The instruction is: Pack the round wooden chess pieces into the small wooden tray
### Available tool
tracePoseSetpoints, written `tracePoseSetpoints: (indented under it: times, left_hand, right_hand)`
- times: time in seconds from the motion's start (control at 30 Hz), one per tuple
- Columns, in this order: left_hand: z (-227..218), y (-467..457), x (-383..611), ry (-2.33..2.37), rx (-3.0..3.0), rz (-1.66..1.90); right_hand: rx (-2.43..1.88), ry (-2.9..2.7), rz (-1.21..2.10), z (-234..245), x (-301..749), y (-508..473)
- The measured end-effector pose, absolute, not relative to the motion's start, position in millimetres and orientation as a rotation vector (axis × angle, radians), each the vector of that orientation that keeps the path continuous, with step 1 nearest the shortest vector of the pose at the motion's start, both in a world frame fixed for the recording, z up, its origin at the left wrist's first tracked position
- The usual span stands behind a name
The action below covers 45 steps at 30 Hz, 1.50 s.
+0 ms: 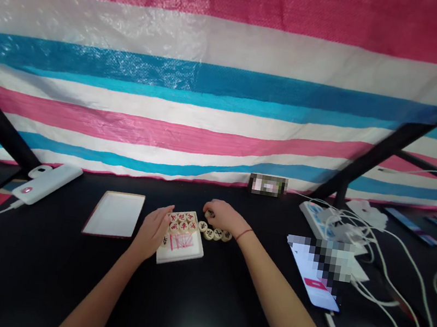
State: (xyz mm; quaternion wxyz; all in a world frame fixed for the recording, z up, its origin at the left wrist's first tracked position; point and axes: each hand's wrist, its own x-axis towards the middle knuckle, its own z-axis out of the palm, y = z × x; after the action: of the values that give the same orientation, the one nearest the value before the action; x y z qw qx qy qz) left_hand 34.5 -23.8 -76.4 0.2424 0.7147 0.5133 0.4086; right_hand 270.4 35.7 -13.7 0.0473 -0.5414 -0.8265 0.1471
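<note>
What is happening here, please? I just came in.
A person is working with round wooden chess pieces using both hands. The right hand is over a row of pieces beside a small white board. The left hand is at the board's left edge, near more pieces on it. A white tray lies nearby.

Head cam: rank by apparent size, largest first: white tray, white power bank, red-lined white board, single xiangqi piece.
1. White tray
2. White power bank and red-lined white board: too alike to rank
3. Single xiangqi piece
</note>
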Motion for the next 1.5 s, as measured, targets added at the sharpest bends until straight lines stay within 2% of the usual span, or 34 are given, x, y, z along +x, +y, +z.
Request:
tracePoseSetpoints:
  times: [0.13,0.27,0.4,0.7,0.9,1.03,1.23,1.5]
  left_hand:
    - [-78,-25,34,1.417,2.017,1.087]
    - [-81,-24,34,1.428,2.049,1.065]
    - [-82,-25,34,1.428,2.056,1.064]
    - [-80,-35,33,1.432,2.062,1.065]
    - [-66,-47,29,1.36,2.154,1.091]
    - [-49,-57,25,1.17,2.372,0.946]
    - [-48,-61,20,1.234,2.42,0.79]
    - [-47,-60,16,1.223,2.391,0.733]
  right_hand:
    - [-1.541,-2.082,0.406,-17,267,4]
    - [-1.432,-1.513,0.657,-36,252,-53]
    - [-1.44,-1.366,0.698,-58,237,-93]
    - [-1.441,-1.356,0.763,-69,241,-101]
    - [-1.415,-1.53,0.586,-52,234,-101]
    - [-1.342,-1.744,0.633,-36,222,-91]
    - [-1.386,-2.059,0.726,-24,209,-80]
    - [-1.463,-2.094,0.744,-30,205,-81]
